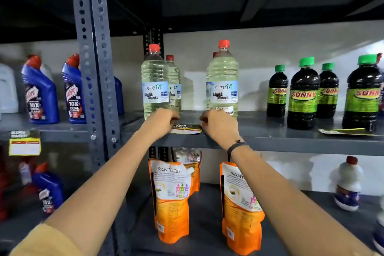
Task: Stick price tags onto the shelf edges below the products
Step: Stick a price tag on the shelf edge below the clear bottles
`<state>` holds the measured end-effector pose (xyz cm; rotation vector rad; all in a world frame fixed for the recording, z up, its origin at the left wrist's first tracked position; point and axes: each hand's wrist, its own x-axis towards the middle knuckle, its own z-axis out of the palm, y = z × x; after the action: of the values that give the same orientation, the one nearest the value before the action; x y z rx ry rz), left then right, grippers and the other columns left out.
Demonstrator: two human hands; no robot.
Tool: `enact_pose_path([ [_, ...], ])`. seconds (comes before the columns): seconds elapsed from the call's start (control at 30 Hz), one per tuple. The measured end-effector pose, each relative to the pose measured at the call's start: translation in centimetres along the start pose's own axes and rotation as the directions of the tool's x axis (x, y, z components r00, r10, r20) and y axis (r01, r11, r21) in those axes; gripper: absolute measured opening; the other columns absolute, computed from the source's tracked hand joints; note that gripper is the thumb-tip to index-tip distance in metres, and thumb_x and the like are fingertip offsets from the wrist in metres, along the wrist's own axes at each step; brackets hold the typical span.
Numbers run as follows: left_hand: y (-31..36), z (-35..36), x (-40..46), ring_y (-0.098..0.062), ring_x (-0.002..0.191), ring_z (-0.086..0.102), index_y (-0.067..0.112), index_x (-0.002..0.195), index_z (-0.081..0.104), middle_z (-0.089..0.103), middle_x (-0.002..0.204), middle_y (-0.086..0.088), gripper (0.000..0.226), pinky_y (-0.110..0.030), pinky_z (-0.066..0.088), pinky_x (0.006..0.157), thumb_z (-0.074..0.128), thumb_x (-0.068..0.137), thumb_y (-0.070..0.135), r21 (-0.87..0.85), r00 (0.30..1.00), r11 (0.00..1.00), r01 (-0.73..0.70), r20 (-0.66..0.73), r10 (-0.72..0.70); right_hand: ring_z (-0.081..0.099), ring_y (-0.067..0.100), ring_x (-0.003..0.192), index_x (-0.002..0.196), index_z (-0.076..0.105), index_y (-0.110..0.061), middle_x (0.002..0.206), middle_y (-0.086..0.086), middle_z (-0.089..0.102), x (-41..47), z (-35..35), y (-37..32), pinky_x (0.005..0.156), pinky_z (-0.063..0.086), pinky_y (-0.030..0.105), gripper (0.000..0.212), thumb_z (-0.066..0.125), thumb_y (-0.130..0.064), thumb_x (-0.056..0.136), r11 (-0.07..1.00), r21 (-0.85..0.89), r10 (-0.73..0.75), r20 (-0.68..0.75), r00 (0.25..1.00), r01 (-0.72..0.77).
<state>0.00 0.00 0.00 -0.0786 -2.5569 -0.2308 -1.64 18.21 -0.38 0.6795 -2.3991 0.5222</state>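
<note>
A black, yellow and white price tag point(187, 128) lies flat on the grey shelf point(270, 141), near its front edge, in front of the clear liquid bleach bottles point(154, 81). My left hand point(161, 119) pinches the tag's left end. My right hand point(219, 124) grips its right end, fingers curled. A second tag point(345, 131) lies flat on the same shelf below the dark Sunny bottles point(303, 93). A third tag point(25, 143) hangs stuck on the left shelf's edge under the blue Harpic bottles point(40, 91).
A perforated grey upright point(93, 68) stands left of my hands. Orange Santoor pouches point(172, 199) stand on the lower shelf beneath my arms. A white bottle point(348, 185) sits lower right. More blue bottles point(48, 191) stand lower left.
</note>
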Motion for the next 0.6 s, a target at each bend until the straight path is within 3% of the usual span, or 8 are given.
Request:
enact_pose_path([
  [0.17,-0.08,0.16,0.23,-0.033,0.104,0.061,0.014,0.117,0.063,0.066,0.118,-0.015,0.043,-0.042,0.050,0.092,0.045,0.086,-0.009,0.107,0.997,0.994,-0.009,0.078,0.001,0.065,0.035,0.096,0.104,0.068,-0.014,0.104,0.013,0.069,0.42,0.49,-0.08,0.077,0.055,0.040,0.019,0.056,-0.020,0.090,0.995,-0.094,0.040,0.030,0.999,-0.037],
  [0.3,0.31,0.28,0.17,-0.035,0.097,0.062,0.015,0.115,0.064,0.066,0.114,-0.018,0.042,-0.039,0.052,0.082,0.044,0.085,-0.008,0.158,0.999,0.987,-0.011,0.043,0.004,0.065,0.035,0.097,0.104,0.067,-0.013,0.105,0.013,0.069,0.89,0.56,-0.40,0.077,0.055,0.038,0.018,0.057,-0.016,0.090,0.991,-0.124,0.052,0.026,0.998,-0.049],
  [0.6,-0.05,0.74,-0.29,-0.033,0.097,0.060,0.012,0.101,0.069,0.065,0.107,-0.016,0.037,-0.044,0.050,0.087,0.047,0.083,-0.011,-0.029,0.988,0.999,0.022,-0.150,-0.027,0.065,0.033,0.097,0.101,0.070,-0.018,0.104,0.012,0.070,0.67,0.56,-0.59,0.079,0.056,0.039,0.017,0.061,-0.014,0.087,0.997,0.031,0.071,-0.034,0.997,-0.070],
])
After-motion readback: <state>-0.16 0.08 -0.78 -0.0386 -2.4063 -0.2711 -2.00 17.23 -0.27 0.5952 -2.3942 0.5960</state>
